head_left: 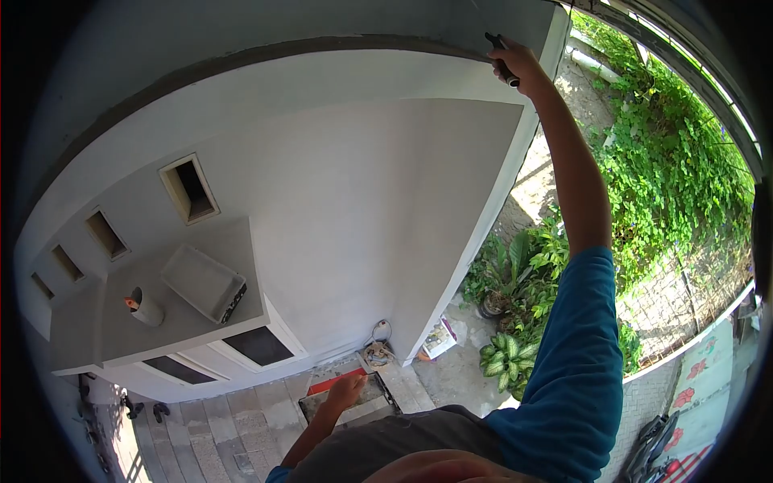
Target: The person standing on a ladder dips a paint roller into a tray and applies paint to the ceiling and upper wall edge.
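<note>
My right hand (522, 69) is raised high at the top right corner of the wall. It is closed around a black-handled tool (509, 74); the tool's working end cannot be made out. A dark grey band (354, 43) runs along the top of the white wall (338, 177), close by the tool. Low down, my left hand (346, 392) hangs in front of my body with its fingers curled. Nothing shows sticking out of it. Beneath it, at floor level, lies a dark-edged board or tray (377, 406) beside a red strip (334, 381).
A grey paint tray (203, 282) and a white cylindrical container (147, 309) stand on a ledge (121, 278) at left. Small square openings (190, 188) pierce the wall. Potted plants (507, 361), a green hedge (668, 153) and a motorbike (651, 451) are at right.
</note>
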A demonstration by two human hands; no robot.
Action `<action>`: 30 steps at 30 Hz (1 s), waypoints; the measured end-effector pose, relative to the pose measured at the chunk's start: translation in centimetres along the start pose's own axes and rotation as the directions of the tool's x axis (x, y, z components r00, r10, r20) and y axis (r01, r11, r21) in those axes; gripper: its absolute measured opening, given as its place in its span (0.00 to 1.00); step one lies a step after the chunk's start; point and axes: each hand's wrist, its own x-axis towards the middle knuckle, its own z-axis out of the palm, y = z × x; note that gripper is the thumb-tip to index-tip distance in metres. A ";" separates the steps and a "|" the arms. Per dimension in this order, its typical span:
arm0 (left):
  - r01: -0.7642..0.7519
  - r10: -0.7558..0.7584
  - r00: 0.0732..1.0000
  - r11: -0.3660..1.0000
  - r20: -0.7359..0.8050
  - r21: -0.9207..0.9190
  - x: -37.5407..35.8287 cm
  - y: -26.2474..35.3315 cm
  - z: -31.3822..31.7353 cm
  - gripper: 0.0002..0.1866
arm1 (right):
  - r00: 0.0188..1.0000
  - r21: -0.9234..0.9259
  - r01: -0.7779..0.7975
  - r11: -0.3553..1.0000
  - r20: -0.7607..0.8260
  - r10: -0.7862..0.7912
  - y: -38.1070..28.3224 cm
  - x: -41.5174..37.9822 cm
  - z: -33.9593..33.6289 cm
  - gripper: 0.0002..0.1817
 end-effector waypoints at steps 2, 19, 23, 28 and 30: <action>-0.004 0.004 1.000 1.000 -0.009 0.000 -0.2 -0.2 0.2 0.25 | 0.997 0.031 -0.005 0.999 -0.076 0.007 -0.9 0.2 1.0 0.11; -0.028 0.029 0.999 0.997 0.021 -0.067 0.1 -3.1 1.3 0.24 | 0.977 -0.030 -0.192 0.981 -0.096 0.189 -3.1 11.4 2.9 0.05; -0.047 0.049 0.998 0.998 0.031 -0.050 0.3 -3.2 0.9 0.24 | 0.995 -0.180 -0.070 0.981 -0.080 0.056 -0.6 11.7 1.9 0.05; -0.069 0.067 0.997 0.992 -0.023 -0.109 -0.1 -3.9 1.4 0.22 | 0.970 0.150 -0.154 0.977 -0.164 0.178 -3.6 5.8 1.9 0.07; -0.140 0.103 0.984 0.952 -0.147 -0.272 -0.6 -4.8 2.2 0.20 | 0.965 0.143 -0.181 0.973 -0.165 0.204 -4.4 6.2 0.8 0.08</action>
